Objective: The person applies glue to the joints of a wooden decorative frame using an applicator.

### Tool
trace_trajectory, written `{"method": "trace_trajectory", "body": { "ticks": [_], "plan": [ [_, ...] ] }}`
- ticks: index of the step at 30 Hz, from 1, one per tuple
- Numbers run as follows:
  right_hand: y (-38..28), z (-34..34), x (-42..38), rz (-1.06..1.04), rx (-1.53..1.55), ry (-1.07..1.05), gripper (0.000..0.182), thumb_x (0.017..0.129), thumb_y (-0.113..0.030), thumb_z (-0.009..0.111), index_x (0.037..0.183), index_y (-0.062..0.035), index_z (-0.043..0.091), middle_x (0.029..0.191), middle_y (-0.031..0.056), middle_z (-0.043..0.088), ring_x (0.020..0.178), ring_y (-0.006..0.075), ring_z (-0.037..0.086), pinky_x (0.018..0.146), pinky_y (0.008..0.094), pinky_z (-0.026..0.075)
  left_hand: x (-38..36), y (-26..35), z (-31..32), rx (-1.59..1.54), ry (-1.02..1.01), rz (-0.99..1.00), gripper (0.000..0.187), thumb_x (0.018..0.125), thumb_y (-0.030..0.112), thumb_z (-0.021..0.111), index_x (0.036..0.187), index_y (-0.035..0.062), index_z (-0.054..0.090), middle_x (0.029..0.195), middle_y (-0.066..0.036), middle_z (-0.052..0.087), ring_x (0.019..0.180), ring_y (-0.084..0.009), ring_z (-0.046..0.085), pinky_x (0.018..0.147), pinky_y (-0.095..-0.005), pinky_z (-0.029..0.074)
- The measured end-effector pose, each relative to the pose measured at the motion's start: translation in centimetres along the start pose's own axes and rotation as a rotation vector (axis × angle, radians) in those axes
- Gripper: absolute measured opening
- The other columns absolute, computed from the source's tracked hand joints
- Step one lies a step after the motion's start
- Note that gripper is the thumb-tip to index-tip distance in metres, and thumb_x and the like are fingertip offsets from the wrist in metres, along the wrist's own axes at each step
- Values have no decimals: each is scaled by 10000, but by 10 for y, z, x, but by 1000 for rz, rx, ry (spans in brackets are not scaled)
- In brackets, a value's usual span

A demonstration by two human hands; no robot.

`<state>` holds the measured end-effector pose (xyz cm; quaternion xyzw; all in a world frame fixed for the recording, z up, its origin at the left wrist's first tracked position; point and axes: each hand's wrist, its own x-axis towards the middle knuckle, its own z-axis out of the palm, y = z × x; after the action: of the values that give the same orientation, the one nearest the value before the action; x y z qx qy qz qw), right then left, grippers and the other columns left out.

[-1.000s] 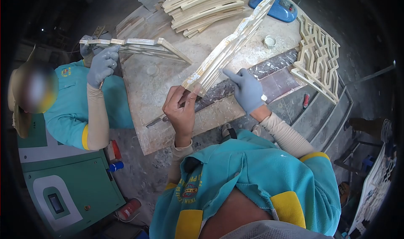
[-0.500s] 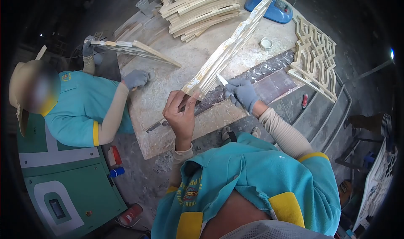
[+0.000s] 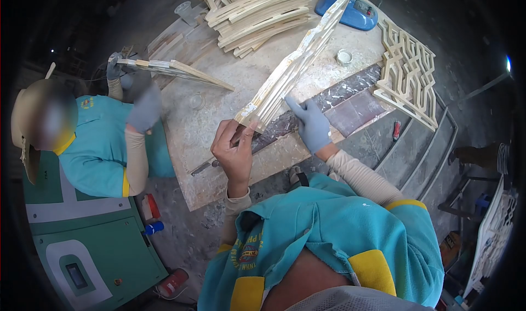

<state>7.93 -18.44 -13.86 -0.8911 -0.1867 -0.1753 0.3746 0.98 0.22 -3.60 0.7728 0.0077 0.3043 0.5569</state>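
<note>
Near the table's front edge, my bare left hand (image 3: 235, 149) grips the lower end of a long, pale wooden lattice piece (image 3: 298, 59), held on edge and slanting up to the right. White filler streaks its upper edge. My gloved right hand (image 3: 313, 126) is beside the piece's lower right side, index finger stretched toward it and the other fingers curled. Whatever these curled fingers hold is hidden; no blade shows.
Curved wooden pieces are stacked on the table (image 3: 183, 174) at the back. A blue device (image 3: 359, 15), a small round dish (image 3: 344, 57) and another lattice (image 3: 408, 72) lie right. A co-worker (image 3: 104, 135) at left holds a lattice piece.
My right hand has shifted slightly left and turned, and the pale blade it held is out of sight. The co-worker's nearer gloved hand has lifted from the table toward the chest.
</note>
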Motion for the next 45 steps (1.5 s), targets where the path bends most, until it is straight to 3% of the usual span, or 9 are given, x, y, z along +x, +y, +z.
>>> {"method": "trace_trajectory", "body": {
  "ticks": [15, 29, 31, 34, 37, 39, 41, 43, 45],
  "plan": [
    [-35, -23, -2, 64, -77, -138, 499, 902, -73, 619, 1364, -260, 622, 876, 131, 559, 707, 332, 613, 614, 432, 492, -1, 1, -2, 15, -11, -11, 185, 855, -31, 766, 1020, -94, 709, 891, -74, 639, 771, -112, 649, 660, -223, 514],
    [-39, -28, 4, 0, -136, -385, 656, 828, 3, 602, 1402, -314, 575, 945, 137, 580, 738, 348, 666, 630, 444, 546, 0, 0, -3, -23, -14, -65, 185, 895, -6, 746, 1060, -82, 707, 917, -43, 608, 852, -98, 606, 730, -218, 492],
    [-34, -38, 20, 32, -113, -327, 656, 830, 2, 600, 1407, -308, 570, 956, 140, 584, 757, 354, 671, 637, 450, 549, 1, -2, -2, 16, 18, -3, 166, 858, -48, 762, 995, -111, 691, 878, -52, 607, 738, -68, 586, 610, -196, 461],
    [-29, -39, 28, 98, -144, -291, 637, 834, -1, 594, 1398, -297, 578, 962, 148, 589, 777, 361, 672, 650, 454, 550, 0, -8, -4, 78, 18, 7, 159, 861, -62, 750, 998, -114, 688, 883, -49, 601, 739, -70, 580, 610, -196, 462],
    [-14, -37, 19, 33, -160, -318, 578, 835, 2, 579, 1340, -275, 632, 992, 152, 607, 798, 361, 673, 694, 454, 553, 3, -5, -1, -4, 44, 2, 168, 862, -71, 740, 1016, -113, 689, 887, -48, 597, 759, -75, 581, 621, -200, 473],
    [-9, -53, 18, -56, 15, -595, 559, 839, -11, 569, 1332, -264, 634, 994, 146, 649, 825, 357, 686, 732, 473, 554, 5, -6, -1, -24, 38, -27, 188, 870, -71, 733, 1048, -112, 690, 921, -54, 603, 809, -89, 598, 664, -210, 494],
    [31, -64, 28, -37, -84, -484, 514, 859, -39, 560, 1308, -267, 660, 1022, 133, 709, 903, 350, 705, 796, 459, 567, 7, -10, -1, -18, 75, -28, 197, 880, -72, 723, 1070, -112, 690, 960, -64, 608, 853, -107, 617, 712, -219, 505],
    [48, -104, 63, 304, -203, -493, 457, 881, -80, 572, 1278, -274, 689, 1031, 144, 735, 945, 342, 713, 840, 426, 575, 8, -11, -2, -39, 68, -47, 201, 888, -76, 712, 1083, -114, 684, 991, -73, 615, 899, -131, 638, 766, -235, 517],
    [124, -108, 90, 366, -389, -350, 376, 899, -155, 607, 1235, -282, 718, 1074, 143, 735, 921, 342, 724, 852, 424, 575, 9, -11, -2, -25, 83, -58, 206, 893, -76, 706, 1095, -114, 680, 1002, -78, 618, 928, -145, 647, 801, -251, 524]
  ]
}}
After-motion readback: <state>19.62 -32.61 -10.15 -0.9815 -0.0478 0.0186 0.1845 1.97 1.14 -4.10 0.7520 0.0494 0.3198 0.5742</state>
